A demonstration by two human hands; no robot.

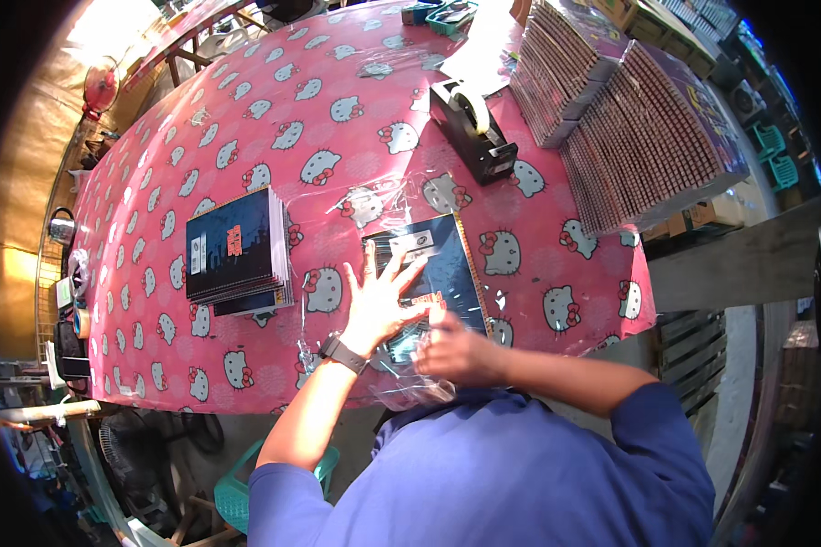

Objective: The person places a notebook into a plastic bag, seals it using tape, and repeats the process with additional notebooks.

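A dark blue spiral-bound notebook [461, 264] lies on the table in front of me, with a clear plastic wrapper [415, 390] around it that crumples at the near edge. My left hand [383, 305], wearing a dark wristwatch [344, 353], rests on the notebook's left part with fingers spread. Near the notebook's lower edge, my right hand [461, 351] is curled and blurred by motion. Whatever its fingers grip cannot be made out. To the left sits a small stack of similar notebooks [237, 246].
A black tape dispenser [474, 132] with a clear roll stands beyond the notebook. Tall stacks of spiral-bound books [639, 137] fill the right side. The table wears a pink patterned cover [274, 155]. A green plastic stool [233, 492] is below its near edge; teal baskets [452, 16] sit far off.
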